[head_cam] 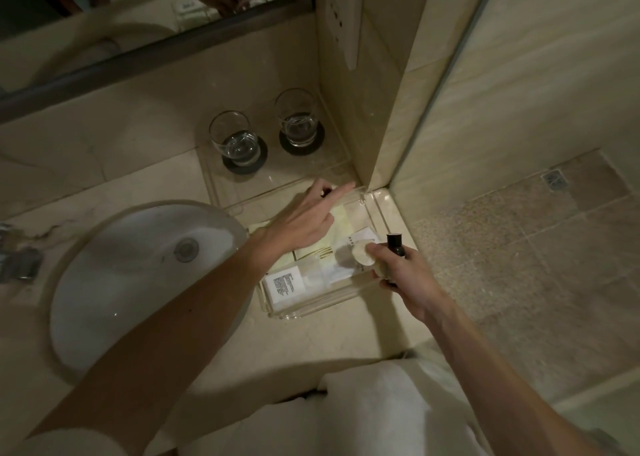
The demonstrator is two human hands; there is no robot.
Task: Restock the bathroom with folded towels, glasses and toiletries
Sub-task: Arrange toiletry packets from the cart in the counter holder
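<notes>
I count two glasses (235, 140) (298, 119), two dark coasters (242, 171) (302, 150), two clear trays (277, 180) (311, 308), one sink (121, 275), one mirror (104, 12) and one dark bottle (395, 245). The packets (284, 284) blur together; I cannot count them.

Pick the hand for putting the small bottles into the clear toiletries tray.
Right. The right hand grips the dark-capped bottle and a pale round-topped item just over the clear tray, at its right rim. The left hand holds nothing, fingers stretched over the tray's far end.
</notes>
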